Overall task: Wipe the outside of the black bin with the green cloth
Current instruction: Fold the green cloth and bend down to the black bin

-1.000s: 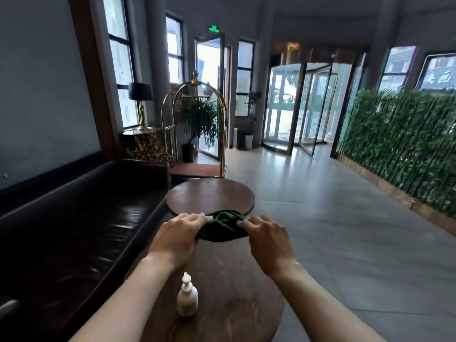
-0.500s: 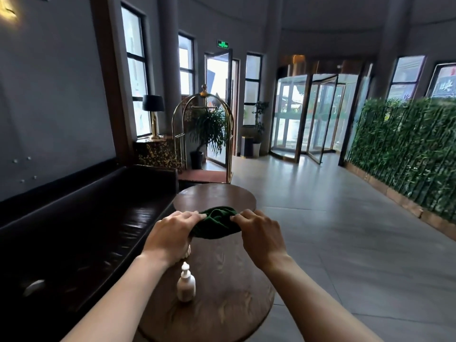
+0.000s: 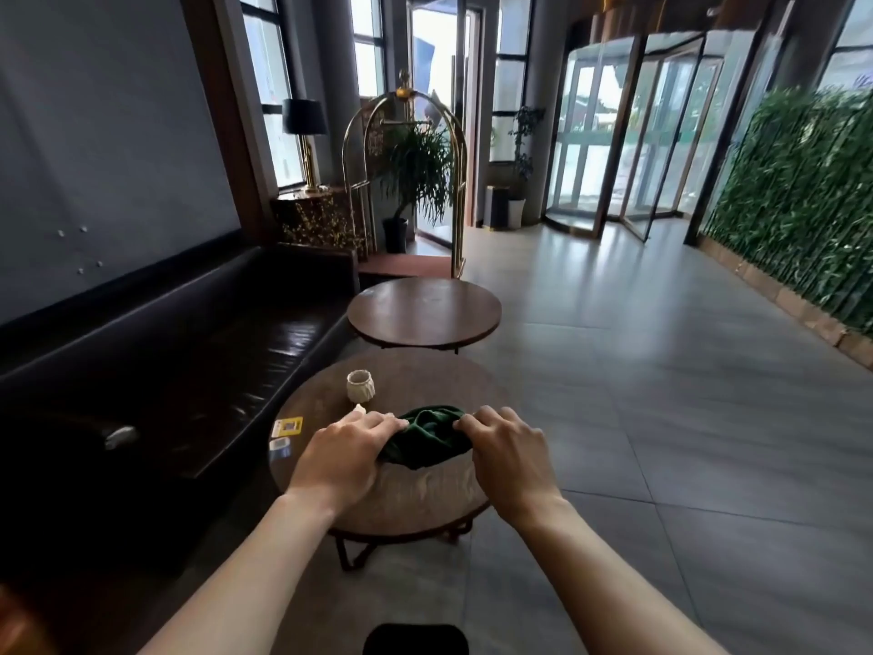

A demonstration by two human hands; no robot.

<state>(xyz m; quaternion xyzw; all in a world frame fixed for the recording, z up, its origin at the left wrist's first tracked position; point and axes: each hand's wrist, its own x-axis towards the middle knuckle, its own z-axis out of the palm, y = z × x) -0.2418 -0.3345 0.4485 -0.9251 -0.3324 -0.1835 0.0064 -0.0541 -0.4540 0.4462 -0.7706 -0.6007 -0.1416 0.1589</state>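
Note:
Both hands hold a bunched dark green cloth (image 3: 425, 437) between them, above the near round wooden table (image 3: 406, 508). My left hand (image 3: 347, 453) grips the cloth's left end and my right hand (image 3: 508, 453) grips its right end, fingers curled over it. A black rounded object (image 3: 415, 639) shows at the bottom edge, below my arms; I cannot tell whether it is the bin.
On the near table stand a small pale cup (image 3: 360, 386), the tip of a white bottle (image 3: 360, 408) and some cards (image 3: 287, 425). A second round table (image 3: 423, 313) lies beyond, with a luggage cart (image 3: 406, 182) behind it. A dark bench (image 3: 189, 333) runs along the left. Tiled floor (image 3: 661, 394) spreads to the right.
The view has pulled back and tilted down, so the near table lies farther off and its cup and cards show. Both hands still hold the cloth.

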